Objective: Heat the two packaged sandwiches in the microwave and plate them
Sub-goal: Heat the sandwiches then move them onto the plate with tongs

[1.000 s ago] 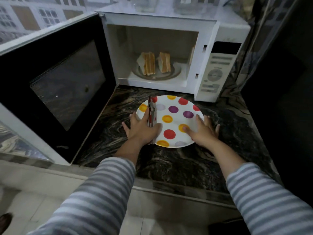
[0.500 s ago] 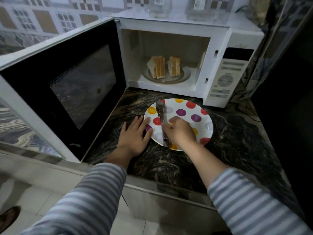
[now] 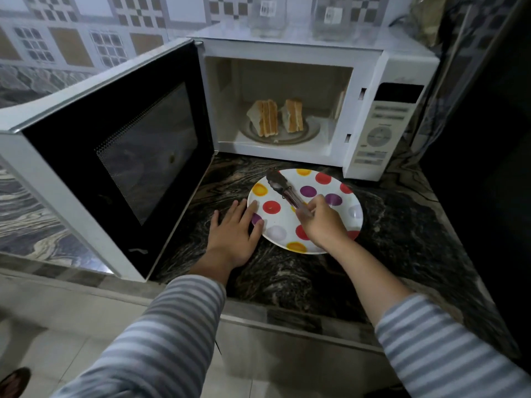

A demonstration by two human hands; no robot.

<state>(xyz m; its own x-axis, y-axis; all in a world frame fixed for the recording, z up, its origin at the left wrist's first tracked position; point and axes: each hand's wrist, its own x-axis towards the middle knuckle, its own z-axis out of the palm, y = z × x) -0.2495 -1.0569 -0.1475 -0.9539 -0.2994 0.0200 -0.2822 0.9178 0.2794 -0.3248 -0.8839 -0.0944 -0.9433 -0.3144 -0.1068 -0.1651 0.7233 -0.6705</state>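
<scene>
- Nearest to us, both forearms reach forward in grey-and-white striped sleeves (image 3: 161,337), and the toe of a shoe (image 3: 13,382) shows on the pale floor at the near left.
- Our left hand (image 3: 234,234) lies flat and spread on the dark marbled countertop (image 3: 402,239), holding nothing; its fingertips touch the near-left rim of the plate.
- Our right hand (image 3: 323,222) is closed around the handle end of a pair of metal tongs (image 3: 283,188), gripping them above the plate.
- The tongs slant away to the far left, their scalloped tips over the plate's far-left edge; the two arms lie close together.
- The polka-dot plate (image 3: 287,222), white with red, yellow and purple spots, sits on the countertop just in front of the microwave and carries no food.
- To the left, the microwave door (image 3: 120,156) stands swung wide open, its dark window facing us.
- Farther back, the white microwave (image 3: 359,64) is open, and the two sandwiches stand on edge side by side on its glass turntable (image 3: 311,130).
- The left sandwich (image 3: 265,117) and the right sandwich (image 3: 293,114) are close together but apart, cut faces towards us; we see no wrapping on them.
- The control panel (image 3: 379,130) with its round dial is on the microwave's right.
- Two clear glass jars (image 3: 267,11) with barcode labels stand on top, against the patterned tiled wall (image 3: 71,38).
</scene>
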